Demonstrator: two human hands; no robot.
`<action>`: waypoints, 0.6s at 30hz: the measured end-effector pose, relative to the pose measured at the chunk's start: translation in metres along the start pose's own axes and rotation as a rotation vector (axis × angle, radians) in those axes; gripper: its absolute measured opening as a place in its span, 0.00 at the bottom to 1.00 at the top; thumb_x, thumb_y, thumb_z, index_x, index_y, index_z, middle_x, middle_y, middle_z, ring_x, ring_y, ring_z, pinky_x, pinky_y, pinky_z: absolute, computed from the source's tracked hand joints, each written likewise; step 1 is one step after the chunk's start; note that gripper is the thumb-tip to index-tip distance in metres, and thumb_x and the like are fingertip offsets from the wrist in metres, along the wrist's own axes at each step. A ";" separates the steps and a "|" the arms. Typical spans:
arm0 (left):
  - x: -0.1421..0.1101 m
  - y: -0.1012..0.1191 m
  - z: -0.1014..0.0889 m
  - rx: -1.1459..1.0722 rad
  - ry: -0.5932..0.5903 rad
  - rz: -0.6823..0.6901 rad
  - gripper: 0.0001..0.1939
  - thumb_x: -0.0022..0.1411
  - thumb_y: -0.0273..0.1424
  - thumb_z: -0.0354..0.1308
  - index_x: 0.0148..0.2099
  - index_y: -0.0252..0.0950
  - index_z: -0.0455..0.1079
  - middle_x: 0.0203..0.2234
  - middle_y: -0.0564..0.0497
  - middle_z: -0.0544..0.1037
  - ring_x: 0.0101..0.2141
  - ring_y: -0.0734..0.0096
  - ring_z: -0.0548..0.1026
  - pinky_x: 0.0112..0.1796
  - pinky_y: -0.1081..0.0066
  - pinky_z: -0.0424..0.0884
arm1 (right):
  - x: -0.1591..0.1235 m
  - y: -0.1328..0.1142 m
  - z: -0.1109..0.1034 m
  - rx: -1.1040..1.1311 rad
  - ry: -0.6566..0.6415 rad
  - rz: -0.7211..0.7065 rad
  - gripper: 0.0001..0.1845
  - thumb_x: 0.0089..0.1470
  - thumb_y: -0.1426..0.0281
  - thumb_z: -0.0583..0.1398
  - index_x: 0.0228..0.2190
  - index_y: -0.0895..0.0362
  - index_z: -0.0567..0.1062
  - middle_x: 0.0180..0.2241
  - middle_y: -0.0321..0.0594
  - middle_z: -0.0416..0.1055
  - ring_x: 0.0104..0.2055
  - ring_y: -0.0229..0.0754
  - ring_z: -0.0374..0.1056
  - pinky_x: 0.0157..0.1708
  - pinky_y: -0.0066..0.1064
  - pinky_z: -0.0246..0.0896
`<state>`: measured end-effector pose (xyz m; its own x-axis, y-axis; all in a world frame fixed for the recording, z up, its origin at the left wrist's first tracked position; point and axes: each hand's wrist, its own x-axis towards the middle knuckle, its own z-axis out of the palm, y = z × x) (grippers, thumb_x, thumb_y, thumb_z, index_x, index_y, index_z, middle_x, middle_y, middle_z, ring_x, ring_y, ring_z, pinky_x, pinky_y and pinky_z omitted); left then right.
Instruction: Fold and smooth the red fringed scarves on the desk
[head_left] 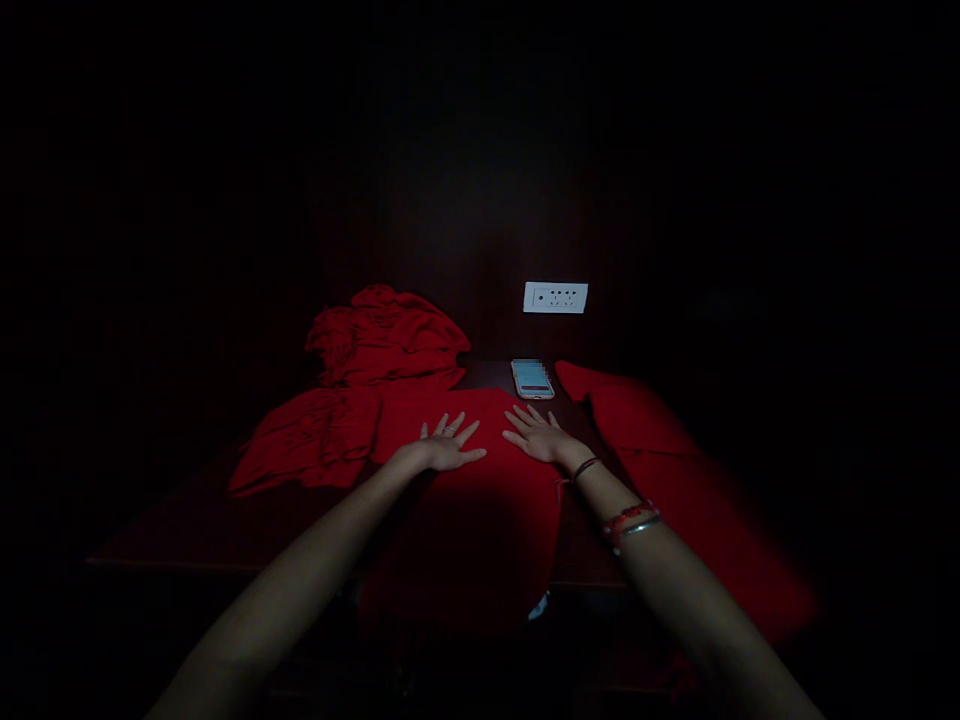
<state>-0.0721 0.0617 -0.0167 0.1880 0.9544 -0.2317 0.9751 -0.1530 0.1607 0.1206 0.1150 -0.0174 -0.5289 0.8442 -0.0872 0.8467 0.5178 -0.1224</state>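
- Middle red cloth [491,490]: spread flat on the table [187,535], on the person's side of the phone and reaching off to its left; near end hangs past the table's front edge, goes dark there.
- Left hand [452,444]: palm down on the middle red cloth, left of the phone and nearer the person. Fingers fanned apart, thumb out, nothing grasped. Ring [448,430] on one finger.
- Right hand [538,436]: just on the person's side of the phone, palm down at the cloth's right edge. Fingers fanned, nothing grasped. Can't tell how hard either hand presses.
- Right arm: dark band [585,467] at the wrist; red bracelet [627,516] and silvery bangle [641,526] higher up.
- Phone [533,380]: lying on the table, screen lit.
- Folded red cloth [311,440]: well left of the phone, nearer the person.
- Red heap [397,340]: left of the phone, rumpled.
- Right-side red cloth [645,420]: right of the phone, running toward the person.
- White socket [555,297]: on the wall behind the phone.
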 end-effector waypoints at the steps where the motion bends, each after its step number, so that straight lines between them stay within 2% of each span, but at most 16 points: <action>1: 0.000 0.000 0.000 -0.004 -0.007 0.000 0.39 0.47 0.57 0.32 0.58 0.46 0.34 0.57 0.50 0.32 0.54 0.54 0.31 0.47 0.47 0.34 | 0.001 0.000 0.000 -0.001 -0.020 -0.001 0.36 0.48 0.48 0.33 0.55 0.52 0.40 0.57 0.34 0.30 0.58 0.44 0.23 0.51 0.48 0.22; 3: -0.001 -0.001 0.000 -0.011 0.023 -0.019 0.39 0.47 0.58 0.31 0.58 0.47 0.33 0.57 0.51 0.32 0.54 0.54 0.31 0.48 0.47 0.33 | 0.002 0.001 0.000 0.001 -0.053 0.012 0.36 0.47 0.48 0.33 0.55 0.52 0.40 0.57 0.35 0.31 0.58 0.44 0.25 0.52 0.47 0.23; 5: -0.003 -0.003 0.001 -0.018 0.060 -0.061 0.39 0.47 0.58 0.30 0.58 0.48 0.34 0.57 0.51 0.32 0.54 0.53 0.32 0.48 0.47 0.34 | 0.002 0.002 0.000 -0.004 -0.030 0.019 0.37 0.48 0.48 0.33 0.55 0.54 0.41 0.57 0.37 0.31 0.58 0.44 0.26 0.52 0.47 0.25; 9: -0.004 -0.002 0.002 -0.019 0.064 -0.110 0.39 0.47 0.58 0.29 0.58 0.47 0.34 0.57 0.50 0.33 0.54 0.52 0.32 0.48 0.47 0.35 | -0.004 -0.002 -0.001 -0.035 0.170 -0.070 0.36 0.48 0.48 0.33 0.55 0.52 0.41 0.57 0.37 0.31 0.58 0.44 0.24 0.52 0.47 0.22; 10: -0.004 -0.002 0.001 -0.014 0.059 -0.110 0.39 0.47 0.58 0.30 0.58 0.46 0.35 0.57 0.49 0.33 0.54 0.53 0.32 0.48 0.48 0.35 | -0.006 -0.004 -0.001 -0.031 0.172 -0.101 0.36 0.47 0.48 0.33 0.55 0.51 0.41 0.57 0.36 0.31 0.58 0.44 0.24 0.52 0.47 0.22; 12: -0.005 -0.002 -0.003 0.015 0.079 -0.107 0.38 0.48 0.57 0.31 0.58 0.45 0.37 0.57 0.49 0.36 0.55 0.54 0.34 0.49 0.49 0.35 | -0.007 -0.007 0.000 -0.009 0.070 -0.127 0.37 0.46 0.47 0.33 0.54 0.50 0.40 0.57 0.35 0.31 0.58 0.46 0.25 0.51 0.48 0.22; 13: -0.006 -0.004 -0.006 0.038 0.118 -0.109 0.37 0.49 0.56 0.32 0.58 0.45 0.39 0.57 0.49 0.37 0.55 0.55 0.34 0.49 0.50 0.35 | -0.007 -0.008 0.000 0.002 0.004 -0.119 0.37 0.46 0.46 0.33 0.54 0.50 0.40 0.57 0.35 0.31 0.58 0.47 0.26 0.51 0.49 0.23; 15: -0.013 -0.013 -0.016 0.089 0.271 -0.156 0.35 0.50 0.54 0.34 0.57 0.45 0.43 0.57 0.49 0.38 0.55 0.55 0.35 0.49 0.51 0.35 | -0.005 -0.009 0.001 0.011 -0.074 -0.098 0.38 0.45 0.46 0.34 0.54 0.50 0.39 0.57 0.36 0.30 0.58 0.47 0.27 0.51 0.49 0.23; 18: -0.037 -0.044 -0.031 0.131 0.585 -0.382 0.33 0.51 0.51 0.39 0.57 0.42 0.46 0.57 0.48 0.36 0.55 0.52 0.34 0.49 0.50 0.38 | -0.002 -0.007 0.002 0.010 -0.075 -0.089 0.38 0.45 0.46 0.34 0.54 0.50 0.39 0.57 0.35 0.29 0.58 0.46 0.26 0.51 0.48 0.22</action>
<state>-0.1252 0.0415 0.0147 -0.2283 0.9230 0.3098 0.9732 0.2254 0.0458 0.1155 0.1091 -0.0182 -0.6050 0.7821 -0.1496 0.7959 0.5884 -0.1426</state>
